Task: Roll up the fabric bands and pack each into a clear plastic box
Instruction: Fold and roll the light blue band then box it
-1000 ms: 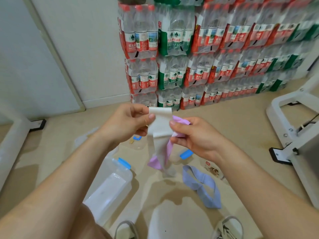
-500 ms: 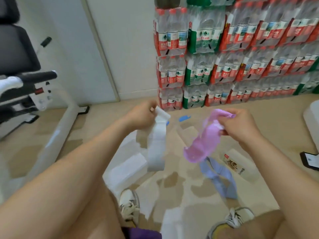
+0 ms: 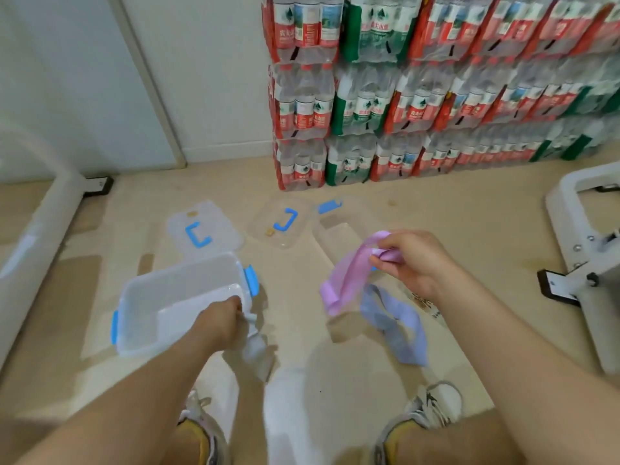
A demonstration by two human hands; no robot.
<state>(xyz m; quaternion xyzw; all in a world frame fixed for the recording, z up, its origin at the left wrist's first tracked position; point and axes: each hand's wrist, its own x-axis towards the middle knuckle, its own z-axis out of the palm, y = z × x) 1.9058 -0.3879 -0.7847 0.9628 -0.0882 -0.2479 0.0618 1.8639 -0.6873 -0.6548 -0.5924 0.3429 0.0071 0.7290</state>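
My left hand [image 3: 219, 320] grips a white fabric band [image 3: 254, 347] that hangs blurred beside the near right corner of an open clear plastic box [image 3: 141, 317] with blue clips. My right hand [image 3: 411, 260] pinches a pink band [image 3: 345, 280], which droops down to the left. A lilac band [image 3: 396, 323] lies on the floor below my right hand. A second clear box [image 3: 339, 233] stands behind the pink band, partly hidden by it.
Two clear lids with blue handles [image 3: 204, 229] [image 3: 281, 223] lie on the floor further out. Stacked packs of bottled water [image 3: 436, 95] line the back wall. White frame legs stand at the left [image 3: 43, 229] and right [image 3: 587, 250]. My shoes [image 3: 432, 411] are at the bottom.
My hands have parted: the left one dropped down to the clear box with the white band, the right one moved right with the pink band. The view tilted down.
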